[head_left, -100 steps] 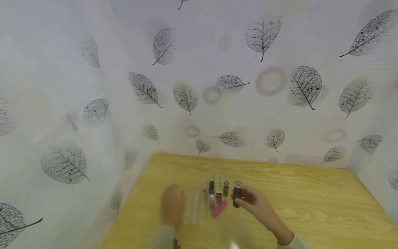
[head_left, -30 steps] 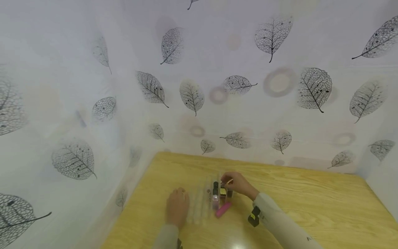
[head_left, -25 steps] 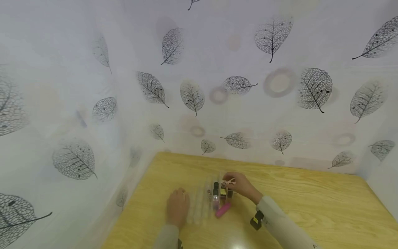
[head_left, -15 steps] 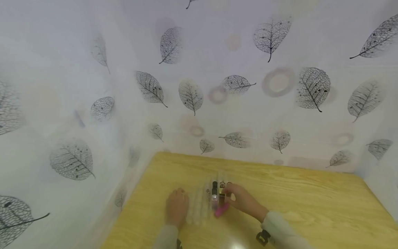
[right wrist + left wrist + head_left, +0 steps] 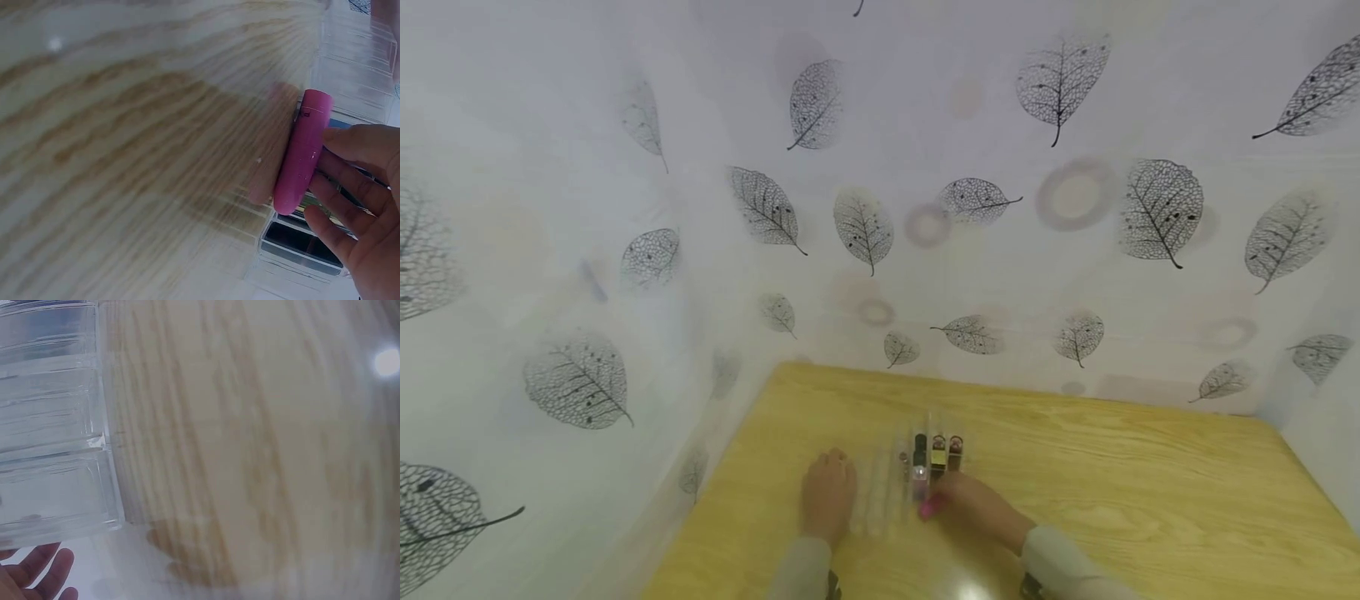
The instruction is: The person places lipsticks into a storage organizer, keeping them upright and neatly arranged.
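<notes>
A pink rounded tube [image 5: 304,153] lies on the table along the front of a clear plastic organizer [image 5: 47,425]. My right hand [image 5: 973,504] is at the tube. In the right wrist view its thumb and fingertips [image 5: 340,140] reach the tube's organizer side, with no finger seen curled round it. Inside the organizer are a small black-capped bottle [image 5: 920,467] with a pinkish lower part, a dark container with a yellow band [image 5: 937,454], and another dark container [image 5: 955,450] in the right compartment. My left hand [image 5: 829,497] rests beside the organizer's left end, fingers loosely bent.
Transparent dividers [image 5: 880,492] make the organizer's left part hard to see. A small object [image 5: 904,458] sits near the black-capped bottle. The wooden table [image 5: 1112,475] meets a leaf-printed sheet [image 5: 970,250] at the back and sides.
At first my right hand held a dark container right of the organizer; that container now stands in the right compartment. The right hand has then moved down to the pink tube. The left hand stays.
</notes>
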Motion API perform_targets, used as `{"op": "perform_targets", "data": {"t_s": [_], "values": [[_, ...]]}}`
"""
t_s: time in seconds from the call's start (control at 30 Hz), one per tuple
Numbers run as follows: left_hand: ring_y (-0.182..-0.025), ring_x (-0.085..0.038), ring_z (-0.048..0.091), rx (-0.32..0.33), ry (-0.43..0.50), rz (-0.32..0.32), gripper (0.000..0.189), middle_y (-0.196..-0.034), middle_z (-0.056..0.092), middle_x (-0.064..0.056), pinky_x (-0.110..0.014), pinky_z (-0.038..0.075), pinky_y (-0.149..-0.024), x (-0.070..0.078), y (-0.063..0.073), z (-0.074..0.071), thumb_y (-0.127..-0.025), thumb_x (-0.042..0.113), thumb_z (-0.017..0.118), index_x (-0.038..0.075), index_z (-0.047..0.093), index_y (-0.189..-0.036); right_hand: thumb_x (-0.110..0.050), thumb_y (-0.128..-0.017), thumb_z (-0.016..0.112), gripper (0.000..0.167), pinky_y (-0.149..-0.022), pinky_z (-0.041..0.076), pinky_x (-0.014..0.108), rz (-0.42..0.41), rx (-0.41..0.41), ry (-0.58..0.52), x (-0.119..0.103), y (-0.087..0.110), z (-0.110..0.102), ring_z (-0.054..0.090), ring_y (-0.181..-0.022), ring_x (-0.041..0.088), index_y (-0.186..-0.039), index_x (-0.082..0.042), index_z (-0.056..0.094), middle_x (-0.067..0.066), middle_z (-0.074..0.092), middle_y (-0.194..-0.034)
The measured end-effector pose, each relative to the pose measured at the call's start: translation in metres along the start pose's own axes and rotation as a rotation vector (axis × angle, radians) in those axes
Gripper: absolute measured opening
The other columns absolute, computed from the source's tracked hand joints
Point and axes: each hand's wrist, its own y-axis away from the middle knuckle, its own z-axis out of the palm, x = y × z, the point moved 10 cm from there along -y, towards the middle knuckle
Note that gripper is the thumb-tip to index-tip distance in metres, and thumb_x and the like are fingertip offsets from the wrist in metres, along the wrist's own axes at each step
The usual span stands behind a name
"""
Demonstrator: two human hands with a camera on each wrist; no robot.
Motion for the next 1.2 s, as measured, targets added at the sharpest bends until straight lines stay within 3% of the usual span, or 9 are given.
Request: {"op": "perform_targets", "data": {"t_s": [0.13, 0.27, 0.53, 0.87, 1.03, 1.2], "values": [[-0.073, -0.019, 0.057, 0.009, 0.027, -0.005, 0.013, -0.085, 0.062, -0.005, -0.033, 0.045, -0.06, 0.001, 0.0, -0.002, -0.09, 0.022, 0.058, 0.01, 0.061, -0.093, -0.023, -0.079, 0.069, 0.009, -0.077, 0.052, 0.021, -0.089, 0.057, 0.124, -0.007, 0.0, 0.0, 0.059, -0.079, 0.002, -0.086, -0.017, 0.069, -0.007, 0.067, -0.084], [-0.072, -0.019, 0.057, 0.015, 0.02, -0.009, 0.014, -0.084, 0.062, -0.005, -0.033, 0.045, -0.059, 0.001, 0.0, -0.001, -0.09, 0.022, 0.058, 0.009, 0.061, -0.094, -0.021, -0.078, 0.069, 0.008, -0.073, 0.051, 0.016, -0.133, 0.068, 0.144, -0.01, 0.003, 0.001, 0.059, -0.076, 0.0, -0.084, -0.016, 0.068, -0.008, 0.066, -0.082], [-0.073, -0.018, 0.057, 0.025, 0.014, -0.011, 0.014, -0.086, 0.063, -0.005, -0.032, 0.045, -0.06, -0.001, 0.0, 0.001, -0.089, 0.023, 0.058, 0.01, 0.062, -0.093, -0.023, -0.083, 0.066, 0.008, -0.072, 0.051, 0.018, -0.059, 0.05, 0.17, -0.001, 0.009, 0.002, 0.059, -0.073, 0.002, -0.083, -0.015, 0.068, -0.005, 0.067, -0.08], [-0.074, -0.018, 0.057, 0.015, 0.02, -0.018, 0.014, -0.087, 0.062, -0.004, -0.033, 0.045, -0.06, 0.001, 0.0, 0.001, -0.09, 0.023, 0.057, 0.01, 0.063, -0.092, -0.019, -0.083, 0.067, 0.008, -0.073, 0.053, 0.021, -0.054, 0.066, 0.169, 0.001, 0.014, -0.002, 0.061, -0.074, 0.006, -0.084, -0.012, 0.069, -0.002, 0.068, -0.081], [-0.074, -0.018, 0.057, 0.005, 0.021, -0.028, 0.014, -0.086, 0.062, -0.004, -0.033, 0.045, -0.061, 0.0, 0.0, 0.002, -0.091, 0.023, 0.057, 0.01, 0.062, -0.094, -0.021, -0.082, 0.068, 0.008, -0.069, 0.052, 0.019, -0.035, 0.078, 0.161, -0.004, 0.015, -0.015, 0.058, -0.071, 0.002, -0.085, -0.013, 0.069, -0.004, 0.067, -0.079], [-0.076, -0.019, 0.058, 0.015, 0.01, -0.005, 0.015, -0.088, 0.063, -0.005, -0.034, 0.047, -0.062, 0.004, 0.001, -0.003, -0.091, 0.022, 0.057, 0.009, 0.062, -0.093, -0.015, -0.076, 0.073, 0.015, -0.07, 0.053, 0.022, -0.05, 0.12, 0.2, -0.021, 0.016, -0.043, 0.06, -0.073, 0.005, -0.09, -0.011, 0.068, -0.002, 0.068, -0.083]]}}
